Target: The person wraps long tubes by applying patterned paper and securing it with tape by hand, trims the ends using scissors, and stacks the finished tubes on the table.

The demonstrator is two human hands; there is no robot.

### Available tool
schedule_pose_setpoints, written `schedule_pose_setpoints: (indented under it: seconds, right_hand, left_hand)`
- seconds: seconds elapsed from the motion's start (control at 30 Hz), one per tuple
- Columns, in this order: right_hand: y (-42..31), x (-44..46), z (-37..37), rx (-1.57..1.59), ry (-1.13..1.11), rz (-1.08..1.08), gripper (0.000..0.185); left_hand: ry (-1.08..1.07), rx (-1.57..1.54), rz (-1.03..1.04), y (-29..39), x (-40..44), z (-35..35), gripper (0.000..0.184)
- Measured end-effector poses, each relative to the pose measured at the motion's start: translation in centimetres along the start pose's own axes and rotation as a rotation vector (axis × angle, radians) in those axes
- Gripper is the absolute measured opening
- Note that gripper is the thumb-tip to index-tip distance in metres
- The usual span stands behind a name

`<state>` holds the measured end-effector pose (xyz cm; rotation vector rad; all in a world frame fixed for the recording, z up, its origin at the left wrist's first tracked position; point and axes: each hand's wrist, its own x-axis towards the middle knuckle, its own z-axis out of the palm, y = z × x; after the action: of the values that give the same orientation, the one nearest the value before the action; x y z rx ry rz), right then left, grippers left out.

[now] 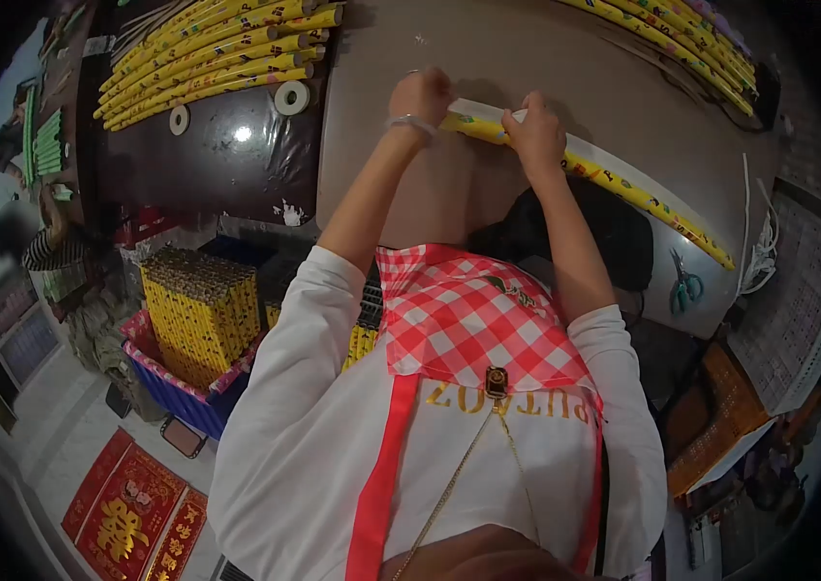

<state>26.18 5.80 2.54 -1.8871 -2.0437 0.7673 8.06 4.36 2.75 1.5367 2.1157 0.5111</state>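
Observation:
A long yellow printed tube [648,201] lies slantwise across the table, with a white strip [614,167] along its far edge. At the tube's left end my left hand [420,97] is closed, fingers bunched; what it pinches is hidden. My right hand [538,136] is curled over the tube farther right. Between its thumb and fingers shows a small white piece [519,115], which looks like the edge of a tape roll, mostly covered by the hand.
Yellow printed tubes [226,63] are piled at the upper left, more [672,44] at the upper right. Two tape rolls [291,97] lie on the dark tabletop. Teal-handled pliers [686,283] rest at right. A blue basket [183,397] holds bundled tubes. Another person [47,242] is at far left.

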Motion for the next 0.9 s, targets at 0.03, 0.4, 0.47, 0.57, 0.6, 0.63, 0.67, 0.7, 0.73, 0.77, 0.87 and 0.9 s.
schedule_pose_setpoints:
  seconds: [0.03, 0.4, 0.47, 0.57, 0.6, 0.63, 0.67, 0.7, 0.73, 0.77, 0.87, 0.9]
  right_hand:
    - [0.0, 0.0, 0.0, -0.001, 0.003, 0.000, 0.030]
    - [-0.3, -0.4, -1.2, 0.047, -0.057, 0.006, 0.028]
    - [-0.1, -0.5, -1.7, 0.076, -0.079, -0.018, 0.029]
    - [0.2, -0.1, -2.4, 0.099, -0.125, -0.039, 0.031]
    - [0.3, 0.1, -2.6, 0.098, -0.151, -0.027, 0.032]
    - [0.7, 0.1, -2.6, 0.095, -0.143, -0.033, 0.032]
    - [1.2, 0.1, -2.5, 0.066, -0.100, -0.099, 0.033]
    - [1.6, 0.0, -2.8, 0.036, -0.058, -0.161, 0.034]
    - [2.0, -0.1, -3.2, 0.032, -0.054, -0.161, 0.034]
    - [2.4, -0.3, -3.7, 0.012, -0.073, -0.167, 0.037]
    - [4.4, -0.6, -5.0, 0.044, -0.117, -0.152, 0.041]
    - [5.3, -0.7, -5.5, 0.105, -0.139, -0.140, 0.042]
  left_hand:
    - [-0.066, 0.029, 0.083, 1.0, 0.3, 0.6, 0.020]
    - [-0.296, -0.016, 0.031, 3.1, 2.0, 3.3, 0.019]
    - [-0.297, 0.017, 0.015, 3.1, 2.1, 3.3, 0.020]
    - [-0.306, 0.077, 0.002, 2.8, 2.8, 4.0, 0.021]
    - [-0.334, 0.071, -0.003, 3.0, 2.5, 3.6, 0.021]
    - [-0.364, 0.065, -0.009, 3.3, 2.5, 3.2, 0.020]
    - [-0.357, 0.063, -0.004, 3.1, 2.8, 3.4, 0.020]
    - [-0.327, 0.115, 0.015, 2.9, 2.7, 3.7, 0.022]
    - [-0.300, 0.165, 0.033, 2.8, 2.7, 4.1, 0.024]
    - [-0.300, 0.160, 0.037, 2.5, 2.8, 4.5, 0.024]
    - [-0.307, 0.057, 0.029, 2.1, 2.5, 4.2, 0.021]
    - [-0.323, 0.049, 0.055, 2.1, 2.5, 4.0, 0.020]
